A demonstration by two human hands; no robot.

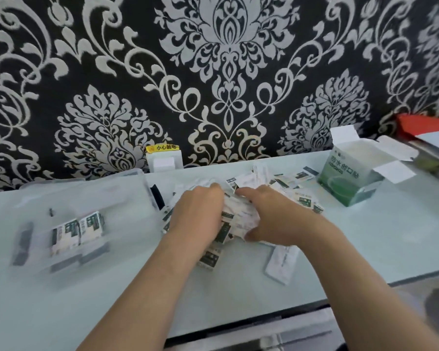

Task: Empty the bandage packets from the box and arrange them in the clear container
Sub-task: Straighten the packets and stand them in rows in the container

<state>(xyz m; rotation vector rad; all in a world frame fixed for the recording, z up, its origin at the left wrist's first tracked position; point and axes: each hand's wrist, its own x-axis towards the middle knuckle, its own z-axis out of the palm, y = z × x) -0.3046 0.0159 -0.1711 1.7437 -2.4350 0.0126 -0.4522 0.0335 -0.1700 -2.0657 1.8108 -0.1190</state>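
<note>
While left hand point(198, 214) and right hand point(271, 219) grip the packet pile point(238, 215), fingers curled, clear container point(127, 188) left, open box point(345, 178) right

Yellow sticker point(162, 147) — 小心触电; box point(345, 178) — 防水创口贴.
</note>
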